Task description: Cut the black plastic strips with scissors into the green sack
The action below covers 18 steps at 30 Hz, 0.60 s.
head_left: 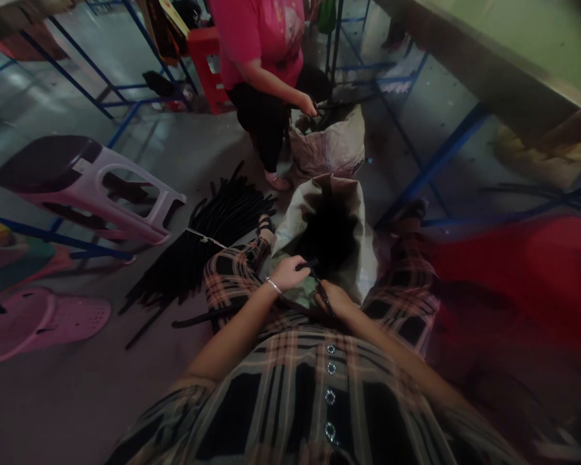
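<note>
My left hand, a bracelet at its wrist, is closed on a thin black strip over the mouth of a pale woven sack. The fingers of my right hand are closed around dark scissors, whose blades point up toward the strip. Dark black material fills the sack, which stands between my knees. A long black length runs from the left across my lap and under my left forearm. On the floor to the left lies a tied bundle of long black strips.
Opposite me, a person in a pink shirt works over another woven sack. A stool and a pink basket stand left. Blue table legs and red material are on the right.
</note>
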Tool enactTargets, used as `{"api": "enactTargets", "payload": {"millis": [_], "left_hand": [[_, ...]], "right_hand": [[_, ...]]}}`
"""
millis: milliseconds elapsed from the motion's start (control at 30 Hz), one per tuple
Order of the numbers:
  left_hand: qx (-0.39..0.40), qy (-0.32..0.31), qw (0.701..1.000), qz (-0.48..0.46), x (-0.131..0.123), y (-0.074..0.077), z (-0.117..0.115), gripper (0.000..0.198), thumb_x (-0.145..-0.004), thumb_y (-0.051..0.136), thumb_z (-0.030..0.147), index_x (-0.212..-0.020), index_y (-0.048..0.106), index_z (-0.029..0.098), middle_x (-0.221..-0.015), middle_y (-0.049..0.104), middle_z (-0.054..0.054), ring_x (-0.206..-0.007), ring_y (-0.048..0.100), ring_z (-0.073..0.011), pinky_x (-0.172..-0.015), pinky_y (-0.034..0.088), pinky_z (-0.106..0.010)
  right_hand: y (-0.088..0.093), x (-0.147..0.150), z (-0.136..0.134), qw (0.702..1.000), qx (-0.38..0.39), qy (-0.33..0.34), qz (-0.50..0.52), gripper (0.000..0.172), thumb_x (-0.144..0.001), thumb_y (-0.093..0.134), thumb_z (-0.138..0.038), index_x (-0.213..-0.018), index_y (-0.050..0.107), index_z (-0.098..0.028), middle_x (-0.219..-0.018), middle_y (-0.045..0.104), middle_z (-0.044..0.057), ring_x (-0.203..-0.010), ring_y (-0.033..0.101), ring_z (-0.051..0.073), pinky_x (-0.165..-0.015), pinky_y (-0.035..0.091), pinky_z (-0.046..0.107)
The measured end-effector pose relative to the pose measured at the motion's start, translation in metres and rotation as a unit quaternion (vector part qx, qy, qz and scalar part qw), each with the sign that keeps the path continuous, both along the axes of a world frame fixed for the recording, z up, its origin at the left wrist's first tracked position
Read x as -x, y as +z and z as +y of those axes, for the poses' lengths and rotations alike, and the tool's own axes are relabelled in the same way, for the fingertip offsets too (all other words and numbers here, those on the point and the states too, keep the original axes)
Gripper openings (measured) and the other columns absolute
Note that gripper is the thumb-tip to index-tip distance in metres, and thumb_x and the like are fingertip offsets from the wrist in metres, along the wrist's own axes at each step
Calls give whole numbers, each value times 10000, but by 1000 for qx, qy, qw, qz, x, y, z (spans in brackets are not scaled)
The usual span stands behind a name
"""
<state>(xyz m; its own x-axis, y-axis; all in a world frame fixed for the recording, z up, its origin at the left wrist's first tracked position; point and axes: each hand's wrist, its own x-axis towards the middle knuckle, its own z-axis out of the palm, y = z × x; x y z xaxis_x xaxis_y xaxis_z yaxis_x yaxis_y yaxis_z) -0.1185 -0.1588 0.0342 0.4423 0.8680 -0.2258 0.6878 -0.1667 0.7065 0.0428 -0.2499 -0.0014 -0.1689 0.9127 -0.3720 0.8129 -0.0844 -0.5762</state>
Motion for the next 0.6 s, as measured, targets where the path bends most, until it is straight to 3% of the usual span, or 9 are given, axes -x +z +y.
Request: {"api": "enactTargets", "payload": {"millis": [333, 600], "left_hand": [[-25, -67, 997, 20, -6, 5, -5, 257, -754, 494, 317, -817, 671, 142, -692, 625, -19, -626, 509, -118, -570, 363, -212], [-29, -67, 994, 77, -2, 14, -5, 329, -790, 477, 417, -902, 683, 186, -818, 668, -38, -724, 564, -145, -629, 379, -226]], "right_hand": [[-2, -2, 3, 1000, 10, -14, 19, 206, -829, 429, -294, -932, 523, -144, -851, 626, 84, -724, 550, 130, -618, 327, 204], [-5, -2, 0, 999, -15, -44, -16, 198, -803, 440, -267, -867, 578, -141, -797, 636, 80, -694, 548, 129, -612, 318, 210]]}}
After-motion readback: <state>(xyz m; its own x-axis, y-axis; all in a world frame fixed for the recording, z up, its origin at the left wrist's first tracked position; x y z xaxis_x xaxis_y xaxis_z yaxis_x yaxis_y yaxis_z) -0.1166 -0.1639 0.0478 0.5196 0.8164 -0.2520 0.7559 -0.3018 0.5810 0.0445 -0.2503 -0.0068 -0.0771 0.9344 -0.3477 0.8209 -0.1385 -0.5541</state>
